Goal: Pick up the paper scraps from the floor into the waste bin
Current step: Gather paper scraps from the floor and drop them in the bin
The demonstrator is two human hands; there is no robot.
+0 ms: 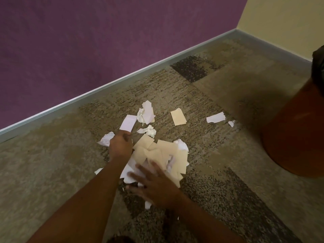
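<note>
Paper scraps heaped, right hand — pressing

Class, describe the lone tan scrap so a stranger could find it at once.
Start at the orange waste bin on the right, then look left past a torn white scrap. The tan scrap lies flat and alone; its nearest neighbours are white.

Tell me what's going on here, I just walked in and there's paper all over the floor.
A person is gathering scraps off the carpet. The right hand lies flat, fingers spread, on the main pile; the left hand reaches a white slip, grip unclear. A few pieces lie loose farther out. The bin stands at right, neither hand near it.
</note>
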